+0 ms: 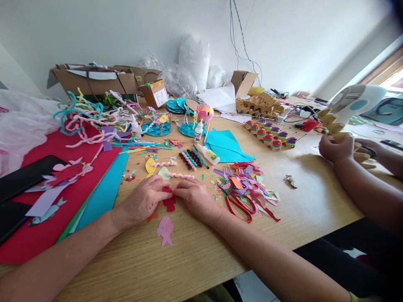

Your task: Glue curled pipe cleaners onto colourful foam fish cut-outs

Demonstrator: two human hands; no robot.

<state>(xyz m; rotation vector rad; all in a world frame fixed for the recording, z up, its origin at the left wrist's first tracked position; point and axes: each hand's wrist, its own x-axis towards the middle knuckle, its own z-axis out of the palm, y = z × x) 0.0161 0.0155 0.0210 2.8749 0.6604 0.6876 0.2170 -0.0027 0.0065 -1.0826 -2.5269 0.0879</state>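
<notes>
Both hands meet at a small red paper cutout, fish-like in shape, low over the tabletop. My left hand pinches its upper left side with thumb and fingers. On the upper right, the closed fingertips of my right hand grip its edge. Just below lies a pink paper fish; an orange paper cutout is partly hidden beneath my left hand. Beyond the fingers are a yellow paper fish and a pale green one, each beside a twisted pink pipe cleaner.
Red-handled scissors lie by a heap of paper scraps at right. Glue bottles and twisted pipe cleaners stand or lie ahead. Coloured sheets cover the left. Another person's hands hold egg carton and a glue gun.
</notes>
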